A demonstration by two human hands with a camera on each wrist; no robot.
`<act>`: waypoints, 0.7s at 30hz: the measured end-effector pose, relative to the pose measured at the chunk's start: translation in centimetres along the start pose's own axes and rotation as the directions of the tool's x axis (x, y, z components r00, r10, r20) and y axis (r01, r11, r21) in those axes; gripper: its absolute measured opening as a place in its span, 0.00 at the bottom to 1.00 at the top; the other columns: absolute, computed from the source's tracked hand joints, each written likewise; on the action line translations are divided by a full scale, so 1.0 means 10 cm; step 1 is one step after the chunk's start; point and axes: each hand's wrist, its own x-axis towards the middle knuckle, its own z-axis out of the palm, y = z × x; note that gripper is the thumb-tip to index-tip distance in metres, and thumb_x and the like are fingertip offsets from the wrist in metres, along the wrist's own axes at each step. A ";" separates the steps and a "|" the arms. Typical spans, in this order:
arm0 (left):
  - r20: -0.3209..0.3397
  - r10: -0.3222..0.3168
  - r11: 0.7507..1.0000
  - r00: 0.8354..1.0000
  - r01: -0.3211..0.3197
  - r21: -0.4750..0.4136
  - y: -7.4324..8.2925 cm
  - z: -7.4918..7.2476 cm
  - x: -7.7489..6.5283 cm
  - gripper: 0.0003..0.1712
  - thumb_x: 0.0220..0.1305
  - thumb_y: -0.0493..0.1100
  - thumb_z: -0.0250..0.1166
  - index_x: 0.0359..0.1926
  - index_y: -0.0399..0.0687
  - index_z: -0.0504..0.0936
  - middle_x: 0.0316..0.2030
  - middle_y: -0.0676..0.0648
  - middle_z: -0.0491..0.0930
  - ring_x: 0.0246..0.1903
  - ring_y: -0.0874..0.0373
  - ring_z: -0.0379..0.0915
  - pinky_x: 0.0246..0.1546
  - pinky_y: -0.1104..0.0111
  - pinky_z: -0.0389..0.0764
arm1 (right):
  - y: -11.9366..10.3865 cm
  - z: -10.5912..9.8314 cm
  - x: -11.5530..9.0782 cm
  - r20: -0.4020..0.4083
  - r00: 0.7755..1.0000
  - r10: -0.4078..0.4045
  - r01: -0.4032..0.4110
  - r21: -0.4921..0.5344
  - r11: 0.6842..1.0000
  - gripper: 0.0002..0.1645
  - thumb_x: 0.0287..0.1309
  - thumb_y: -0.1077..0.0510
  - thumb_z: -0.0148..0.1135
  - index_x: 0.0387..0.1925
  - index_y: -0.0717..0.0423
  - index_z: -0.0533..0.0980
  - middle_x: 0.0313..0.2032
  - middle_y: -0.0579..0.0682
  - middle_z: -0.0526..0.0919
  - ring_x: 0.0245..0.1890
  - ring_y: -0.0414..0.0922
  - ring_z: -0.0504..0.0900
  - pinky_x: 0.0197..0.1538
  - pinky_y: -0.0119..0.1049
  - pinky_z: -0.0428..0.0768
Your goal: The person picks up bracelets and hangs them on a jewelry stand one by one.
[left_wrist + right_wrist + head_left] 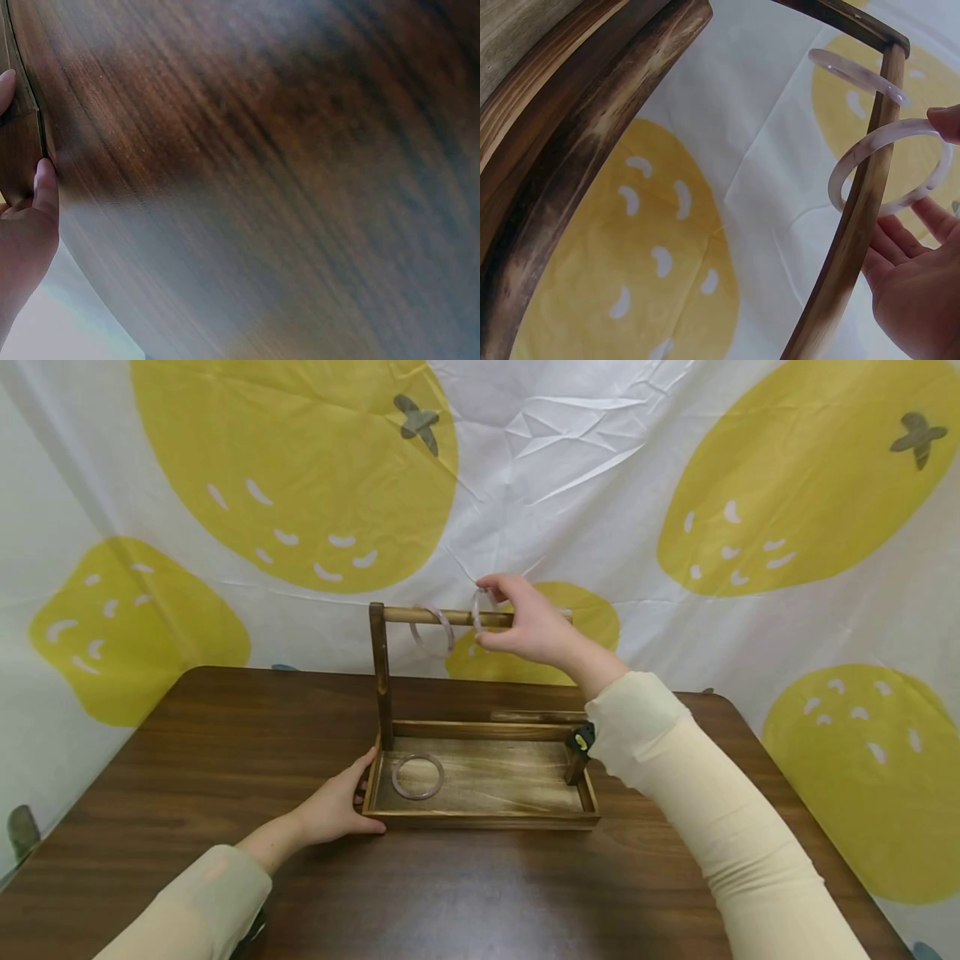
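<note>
Ok, R hand [528,625] pinches 1 glossy lilac ring [840,176] round brown wooden tray's [502,768] bar [397,615]; L hand [337,806] grips near-L corner [396,819], L tbl edge [129,762] well apart.

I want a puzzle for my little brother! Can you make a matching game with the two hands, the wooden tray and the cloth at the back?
Things:
1. Left hand
2. Right hand
3. Tray
4. Cloth

Clues:
A. White with big yellow fruit shapes, behind the table
B. Pinches a ring up at the bar
C. Has a loose ring lying flat inside
D. Holds the wooden stand low down, at one end

Right pairs: 1-D, 2-B, 3-C, 4-A
</note>
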 end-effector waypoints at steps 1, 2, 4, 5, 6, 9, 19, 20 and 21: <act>-0.002 0.000 1.000 1.000 0.000 0.000 0.00 0.00 0.00 0.64 0.42 0.39 0.77 0.70 0.30 0.42 0.53 0.28 0.69 0.47 0.42 0.75 0.47 0.56 0.79 | -0.01 0.00 0.00 0.001 1.000 -0.001 0.001 -0.001 1.000 0.43 0.49 0.57 0.66 0.66 0.59 0.60 0.59 0.60 0.66 0.60 0.52 0.64 0.57 0.46 0.71; -0.002 0.000 1.000 1.000 0.000 -0.002 0.00 0.00 0.00 0.64 0.42 0.39 0.77 0.70 0.30 0.42 0.53 0.28 0.69 0.47 0.42 0.75 0.47 0.56 0.79 | -0.01 0.00 0.00 0.003 1.000 0.000 0.000 -0.003 1.000 0.43 0.49 0.57 0.66 0.66 0.59 0.60 0.59 0.59 0.66 0.60 0.52 0.64 0.57 0.46 0.71; -0.003 -0.001 1.000 1.000 0.001 -0.001 0.00 0.00 0.00 0.63 0.42 0.39 0.77 0.70 0.29 0.43 0.53 0.28 0.70 0.47 0.42 0.76 0.47 0.56 0.79 | -0.02 0.01 0.01 0.005 1.000 -0.001 0.001 -0.009 1.000 0.42 0.49 0.57 0.66 0.65 0.59 0.60 0.59 0.59 0.67 0.60 0.52 0.65 0.58 0.46 0.71; -0.003 0.000 1.000 1.000 0.000 -0.005 0.00 0.00 0.00 0.63 0.42 0.38 0.77 0.70 0.29 0.43 0.53 0.28 0.70 0.47 0.42 0.76 0.47 0.56 0.79 | -0.03 0.01 0.01 0.005 1.000 -0.002 0.002 -0.013 1.000 0.42 0.49 0.57 0.66 0.65 0.59 0.60 0.59 0.59 0.67 0.60 0.52 0.65 0.58 0.46 0.71; -0.004 0.000 1.000 1.000 0.000 -0.006 0.00 0.00 0.00 0.63 0.42 0.38 0.77 0.70 0.29 0.43 0.53 0.28 0.70 0.47 0.42 0.76 0.47 0.56 0.79 | -0.03 0.01 0.01 0.007 1.000 -0.002 0.002 -0.017 1.000 0.42 0.49 0.56 0.66 0.65 0.59 0.60 0.59 0.60 0.67 0.60 0.52 0.65 0.59 0.46 0.70; -0.004 0.001 1.000 1.000 -0.001 -0.004 0.00 0.00 0.00 0.63 0.42 0.39 0.77 0.70 0.29 0.43 0.53 0.28 0.69 0.47 0.42 0.75 0.47 0.56 0.79 | -0.03 0.02 0.02 0.012 1.000 -0.005 0.006 -0.034 0.999 0.42 0.49 0.56 0.66 0.65 0.59 0.60 0.59 0.60 0.67 0.60 0.52 0.65 0.60 0.47 0.69; 0.006 -0.012 1.000 1.000 0.013 -0.008 0.00 0.00 0.00 0.64 0.43 0.40 0.77 0.71 0.31 0.42 0.54 0.28 0.68 0.48 0.42 0.75 0.48 0.56 0.78 | -0.05 0.05 0.04 0.030 1.000 -0.003 0.006 -0.099 0.995 0.43 0.48 0.54 0.67 0.65 0.57 0.61 0.58 0.58 0.67 0.59 0.51 0.66 0.62 0.45 0.67; 0.007 -0.015 1.000 1.000 0.015 -0.008 0.00 0.00 0.00 0.64 0.43 0.40 0.77 0.71 0.31 0.41 0.54 0.28 0.68 0.48 0.42 0.75 0.48 0.56 0.78 | -0.05 0.05 0.04 0.033 0.999 -0.002 0.006 -0.107 0.994 0.43 0.48 0.53 0.67 0.65 0.57 0.61 0.58 0.57 0.67 0.60 0.51 0.66 0.63 0.45 0.67; 0.008 -0.017 1.000 1.000 0.017 -0.010 0.00 0.00 0.00 0.64 0.43 0.40 0.77 0.71 0.31 0.41 0.54 0.28 0.68 0.48 0.41 0.75 0.48 0.56 0.78 | -0.04 0.05 0.04 0.037 0.999 -0.002 0.006 -0.114 0.993 0.43 0.48 0.53 0.67 0.65 0.57 0.61 0.58 0.57 0.68 0.60 0.51 0.66 0.63 0.45 0.67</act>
